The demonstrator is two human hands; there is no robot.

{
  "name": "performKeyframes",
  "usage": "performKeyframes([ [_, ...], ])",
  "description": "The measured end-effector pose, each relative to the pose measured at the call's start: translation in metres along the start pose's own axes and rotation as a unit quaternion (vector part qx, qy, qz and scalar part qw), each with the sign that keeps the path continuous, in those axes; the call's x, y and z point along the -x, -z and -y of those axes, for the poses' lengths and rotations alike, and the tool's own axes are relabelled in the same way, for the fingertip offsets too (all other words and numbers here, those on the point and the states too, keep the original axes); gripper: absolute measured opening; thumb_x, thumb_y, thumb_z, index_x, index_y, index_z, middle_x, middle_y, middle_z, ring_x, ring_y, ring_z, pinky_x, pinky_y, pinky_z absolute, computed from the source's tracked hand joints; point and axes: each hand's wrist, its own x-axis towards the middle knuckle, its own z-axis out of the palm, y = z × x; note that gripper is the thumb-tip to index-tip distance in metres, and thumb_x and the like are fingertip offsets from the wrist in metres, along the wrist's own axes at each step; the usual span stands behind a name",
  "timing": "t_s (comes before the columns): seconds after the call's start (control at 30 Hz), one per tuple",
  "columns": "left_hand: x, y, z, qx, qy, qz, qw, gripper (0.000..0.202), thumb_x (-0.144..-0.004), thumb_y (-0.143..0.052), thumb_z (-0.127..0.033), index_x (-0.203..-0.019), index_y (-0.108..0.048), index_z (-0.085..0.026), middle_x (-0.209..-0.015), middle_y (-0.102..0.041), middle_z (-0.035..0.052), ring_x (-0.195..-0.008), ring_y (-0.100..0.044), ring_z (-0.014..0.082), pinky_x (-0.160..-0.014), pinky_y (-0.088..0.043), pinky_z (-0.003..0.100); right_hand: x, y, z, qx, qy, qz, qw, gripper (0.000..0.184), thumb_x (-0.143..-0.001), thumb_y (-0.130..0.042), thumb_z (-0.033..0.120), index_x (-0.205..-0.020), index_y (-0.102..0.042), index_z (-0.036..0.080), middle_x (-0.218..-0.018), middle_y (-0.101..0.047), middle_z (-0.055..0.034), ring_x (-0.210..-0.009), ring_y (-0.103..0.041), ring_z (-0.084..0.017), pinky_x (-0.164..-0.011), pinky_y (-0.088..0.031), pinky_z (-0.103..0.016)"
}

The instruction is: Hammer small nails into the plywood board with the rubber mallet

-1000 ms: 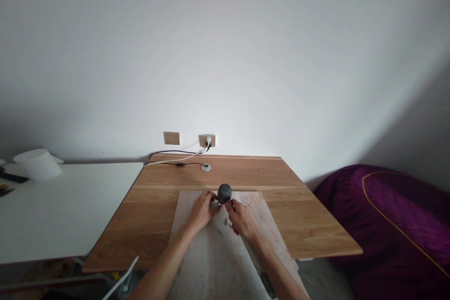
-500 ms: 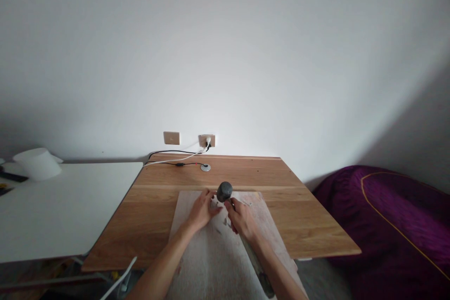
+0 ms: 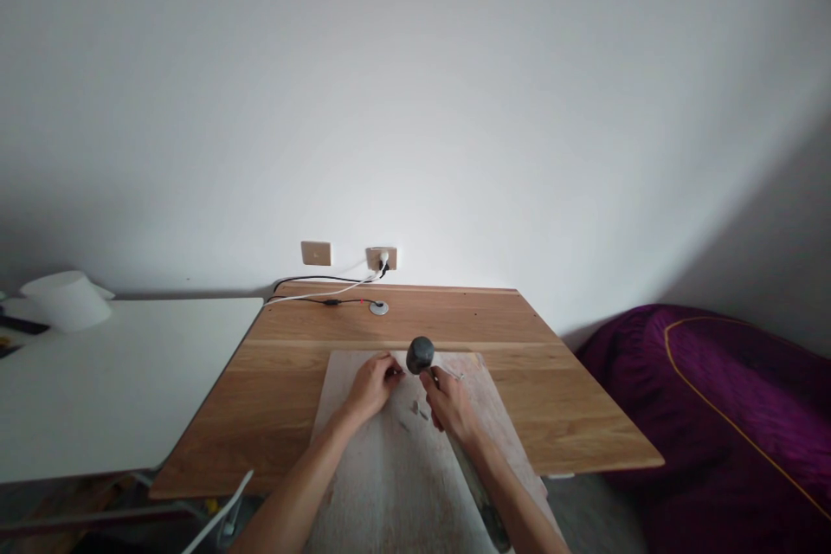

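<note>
My right hand (image 3: 447, 399) is wrapped round a mallet near its dark, rounded head (image 3: 421, 353). The mallet's handle runs back under my right forearm. To the left of the head, my left hand (image 3: 375, 385) is closed, its fingertips pinched together low over the pale wooden board (image 3: 363, 485); what they hold is too small to make out. Several small grey scraps (image 3: 419, 409) lie on the board between and just below my hands.
The board rests on a wooden desk (image 3: 551, 398) against the wall. Cables (image 3: 325, 300) run along its back to a wall socket (image 3: 382, 259). At left is a white table (image 3: 162, 372) with a white roll (image 3: 68, 301); at right, a purple beanbag (image 3: 707, 415).
My left hand's spread thumb and fingers have drawn together into a pinch. The mallet and my right hand have shifted slightly to the right.
</note>
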Motion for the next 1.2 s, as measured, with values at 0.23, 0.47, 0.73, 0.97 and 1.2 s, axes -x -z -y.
performKeyframes([
  [0.23, 0.004, -0.005, 0.007, -0.019, -0.001, -0.026, 0.999, 0.043, -0.077, -0.075, -0.012, -0.118, -0.065, -0.022, -0.113, -0.063, 0.0049, -0.089, -0.064, 0.0181, -0.081, -0.051, 0.030, 0.000, -0.006, 0.012, 0.020, 0.005, 0.017, 1.000, 0.028, -0.106, -0.035, 0.037, -0.093, -0.055, 0.021, -0.054, -0.056, 0.0064, -0.039, -0.057, -0.010, -0.038, -0.034, -0.018],
  [0.47, 0.004, -0.002, 0.003, -0.022, 0.001, -0.028, 0.999, 0.015, -0.082, -0.071, -0.016, -0.096, -0.067, -0.020, -0.099, -0.064, 0.0040, -0.086, -0.063, 0.0189, -0.078, -0.047, 0.029, 0.000, -0.005, 0.010, 0.016, -0.008, 0.000, 1.000, 0.029, -0.105, -0.035, 0.035, -0.090, -0.056, 0.022, -0.055, -0.059, 0.0037, -0.039, -0.058, -0.013, -0.037, -0.035, -0.021],
  [0.73, 0.001, 0.000, 0.003, 0.001, -0.004, -0.004, 1.000, 0.010, -0.087, -0.061, -0.013, -0.083, -0.069, -0.018, -0.087, -0.065, 0.0042, -0.081, -0.064, 0.0188, -0.074, -0.045, 0.028, 0.002, 0.000, 0.003, -0.002, 0.005, -0.002, 1.000, 0.028, -0.104, -0.035, 0.038, -0.089, -0.054, 0.024, -0.052, -0.054, 0.0050, -0.039, -0.058, -0.015, -0.038, -0.035, -0.024],
  [0.97, 0.005, -0.005, 0.008, -0.010, -0.014, -0.037, 0.999, 0.051, -0.076, -0.074, -0.014, -0.123, -0.057, -0.023, -0.117, -0.056, 0.0047, -0.094, -0.064, 0.0193, -0.082, -0.051, 0.030, 0.002, -0.005, 0.015, 0.012, 0.025, 0.031, 0.999, 0.027, -0.106, -0.038, 0.035, -0.091, -0.056, 0.021, -0.051, -0.053, 0.0065, -0.037, -0.054, -0.011, -0.037, -0.032, -0.021],
  [1.2, 0.004, -0.004, 0.006, -0.031, 0.005, -0.023, 0.999, 0.017, -0.084, -0.071, -0.019, -0.100, -0.064, -0.021, -0.104, -0.060, 0.0041, -0.090, -0.064, 0.0196, -0.080, -0.050, 0.030, -0.003, -0.007, 0.009, 0.019, 0.006, 0.021, 1.000, 0.026, -0.106, -0.038, 0.034, -0.091, -0.056, 0.021, -0.054, -0.056, 0.0055, -0.038, -0.056, -0.011, -0.038, -0.033, -0.020],
])
